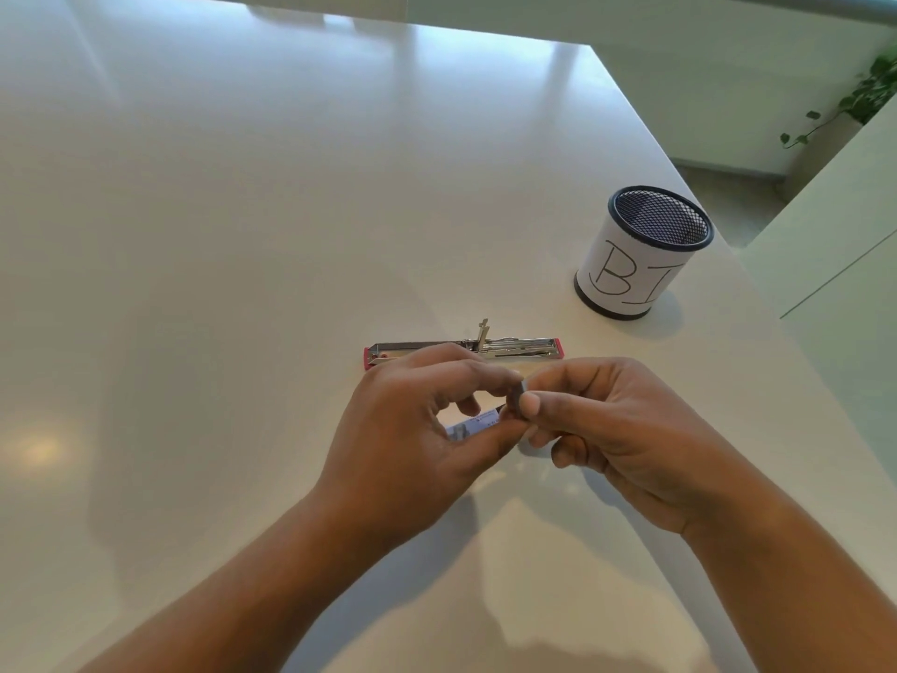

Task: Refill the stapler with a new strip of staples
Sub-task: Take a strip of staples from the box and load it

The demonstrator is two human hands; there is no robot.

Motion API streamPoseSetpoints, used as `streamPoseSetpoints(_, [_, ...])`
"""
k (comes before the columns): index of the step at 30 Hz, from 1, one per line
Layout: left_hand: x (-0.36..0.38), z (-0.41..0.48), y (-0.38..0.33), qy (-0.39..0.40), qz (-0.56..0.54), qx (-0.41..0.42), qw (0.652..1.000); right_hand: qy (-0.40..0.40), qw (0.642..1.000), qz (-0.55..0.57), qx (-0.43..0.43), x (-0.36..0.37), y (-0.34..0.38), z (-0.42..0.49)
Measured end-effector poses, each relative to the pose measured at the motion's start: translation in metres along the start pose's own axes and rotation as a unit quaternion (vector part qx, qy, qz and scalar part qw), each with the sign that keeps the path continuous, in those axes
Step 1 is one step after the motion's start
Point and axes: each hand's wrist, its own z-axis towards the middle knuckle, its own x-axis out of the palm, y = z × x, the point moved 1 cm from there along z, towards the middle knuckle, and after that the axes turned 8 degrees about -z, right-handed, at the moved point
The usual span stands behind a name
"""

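Observation:
The stapler (509, 348) lies flat on the white table, swung fully open, its metal channel facing up and red ends at both sides. Just in front of it my left hand (417, 429) holds a small staple box (473, 425) with a printed label. My right hand (597, 425) pinches a small grey piece (514, 393) at the box's open end between thumb and forefinger; whether this is a flap or a staple strip is unclear. Both hands hover above the table, and my left fingers hide the stapler's near edge.
A black mesh cup (640, 252) wrapped in white paper with handwritten letters stands to the right behind the stapler. The table's right edge (757, 289) runs diagonally close by it. A white cabinet (844, 245) and a trailing plant (859, 99) lie beyond.

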Motion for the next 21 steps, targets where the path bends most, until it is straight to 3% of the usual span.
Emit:
streamPoseSetpoints(9, [-0.0011,0.0012,-0.0001,-0.003,-0.034,0.005,0.999,0.038,0.988,0.137,0.057,-0.0036,-0.0012,0.0018])
streamPoseSetpoints(21, [0.0009,0.0008,-0.0012,0.005,-0.073,-0.002,0.997,0.054,0.979,0.189,0.053,-0.0063,-0.0016,0.0049])
